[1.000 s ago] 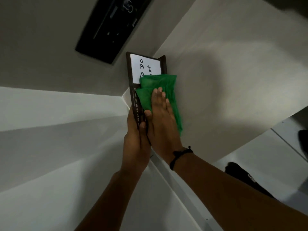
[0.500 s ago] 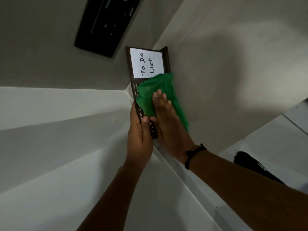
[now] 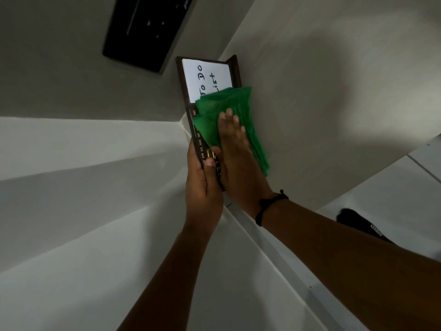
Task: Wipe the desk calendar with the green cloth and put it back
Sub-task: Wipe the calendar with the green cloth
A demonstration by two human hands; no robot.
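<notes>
Two hands engaged: left hand [image 3: 202, 185] pinches the desk calendar [image 3: 207, 78] aloft, steadying it; right hand [image 3: 235, 149], fingers spread flat, presses the green cloth [image 3: 224, 106] against its face, wiping

We count one desk calendar [image 3: 188, 96], dark-framed, with one white card [image 3: 206, 77] on its face reading "To Do List". Along its edge we make out five month tabs, DEC, SEP, AUG, JUL and JUN; others are probably hidden under cloth and thumb. There is one green cloth [image 3: 235, 108]. Two hands are in view: one left hand [image 3: 202, 187] and one right hand [image 3: 236, 158], the latter showing four fingers [image 3: 229, 114] on the cloth. We count one black wristband [image 3: 269, 204], one black wall panel [image 3: 145, 29], and one dark object [image 3: 358, 223] low at the right, too dim to identify.
</notes>
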